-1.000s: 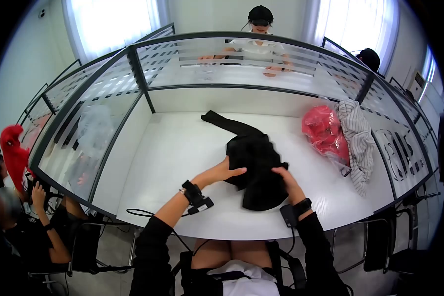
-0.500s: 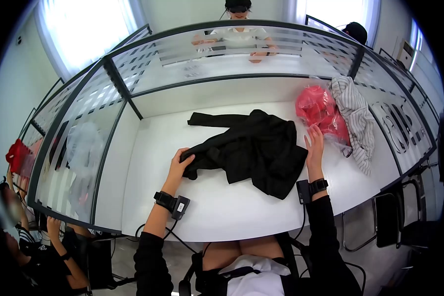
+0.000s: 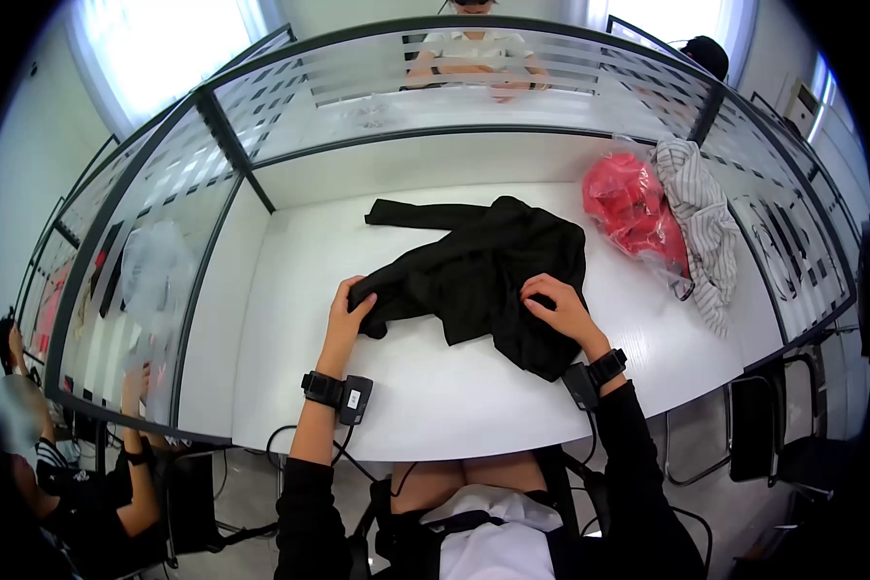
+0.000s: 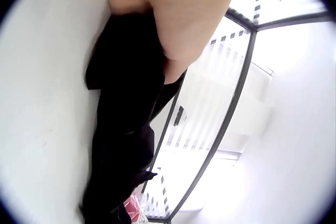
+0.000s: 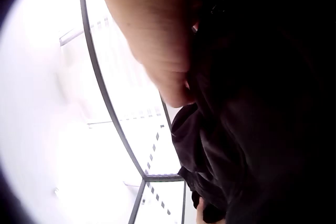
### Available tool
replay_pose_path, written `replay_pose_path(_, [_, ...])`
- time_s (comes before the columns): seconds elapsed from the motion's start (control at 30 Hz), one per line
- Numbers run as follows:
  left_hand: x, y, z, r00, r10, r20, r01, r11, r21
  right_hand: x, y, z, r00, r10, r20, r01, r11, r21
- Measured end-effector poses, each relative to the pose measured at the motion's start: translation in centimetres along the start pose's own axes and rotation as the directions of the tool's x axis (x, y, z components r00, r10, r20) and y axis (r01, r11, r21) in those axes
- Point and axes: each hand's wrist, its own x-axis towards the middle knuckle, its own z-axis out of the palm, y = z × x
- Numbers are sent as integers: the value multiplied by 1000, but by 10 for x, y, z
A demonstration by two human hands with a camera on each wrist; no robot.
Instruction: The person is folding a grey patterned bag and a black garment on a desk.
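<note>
A black long-sleeved top [image 3: 464, 275] lies crumpled on the white table, one sleeve [image 3: 420, 214] stretched out to the far left. At its near left end, my left hand [image 3: 350, 307] pinches the black cloth between thumb and fingers. The left wrist view has the hand [image 4: 178, 14] over the cloth [image 4: 126, 87], with the fingertips hidden. On the right part of the top, my right hand [image 3: 559, 307] grips the fabric with bent fingers. In the right wrist view, folds of dark cloth [image 5: 226, 140] bunch beside its fingers [image 5: 176, 95].
At the right back lie a red item in a clear plastic bag [image 3: 633, 208] and a grey striped cloth [image 3: 696, 222]. Framed partition panels [image 3: 406, 140] border the table. Cables [image 3: 358, 466] run from the wrist cameras. A person [image 3: 474, 58] sits across; others are at the left.
The black top went from a bunched heap to spread wider across the table. My left hand moved left to its edge; my right hand went out right, then back onto the cloth.
</note>
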Motion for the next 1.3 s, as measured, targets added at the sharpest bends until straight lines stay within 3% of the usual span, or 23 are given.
replay_pose_path(0.13, [-17,-9,3,972,207,-110,-167,940,298,-4,1,-1,999,24,24,-24,1000,-3])
replay_pose_path(0.23, [-39,-13,3,908,407,-98,-283,770,572,-6,1,-2,999,-7,38,8,1000,-12])
replay_pose_path(0.33, [-64,-17,6,948,220,-230,-138,936,324,-11,-4,-2,998,-37,58,40,998,-49])
replay_pose_path(0.5, [-105,-15,8,933,270,-240,-161,906,392,-19,-8,1,992,-42,117,60,987,-149])
replay_pose_path(0.53, [-114,-12,9,928,330,-172,-195,826,529,-20,-7,0,987,-13,157,38,987,-155])
replay_pose_path(0.63, [-125,0,22,908,408,-98,-230,680,696,-25,-13,-3,980,-49,190,85,979,-188])
replay_pose_path(0.67, [-123,3,25,933,347,-98,-201,725,659,-29,-16,-4,974,-21,224,68,976,-205])
replay_pose_path(0.8, [-105,25,37,903,410,125,-315,438,842,-46,-29,-26,964,-51,260,96,982,-164])
replay_pose_path(0.9, [-90,40,44,865,376,332,-441,255,860,-65,-24,-49,947,-1,322,92,959,-268])
replay_pose_path(0.97, [-65,43,40,867,329,375,-455,212,865,-72,-26,-57,955,51,293,28,965,-260])
replay_pose_path(1.03, [-37,50,31,845,277,458,-530,318,786,-74,-20,-58,967,89,239,-27,968,-251])
replay_pose_path(1.13, [-3,28,19,856,196,478,-514,422,747,-73,-8,-53,987,121,106,-94,969,-227])
replay_pose_path(1.17, [2,20,18,833,336,440,-553,496,669,-72,0,-53,989,124,79,-103,969,-225])
replay_pose_path(1.23, [13,6,11,839,389,380,-541,660,520,-66,-6,-50,997,73,4,-69,959,-274])
replay_pose_path(1.3, [17,-5,1,928,297,225,-369,816,445,-59,7,-48,994,108,5,-101,946,-307])
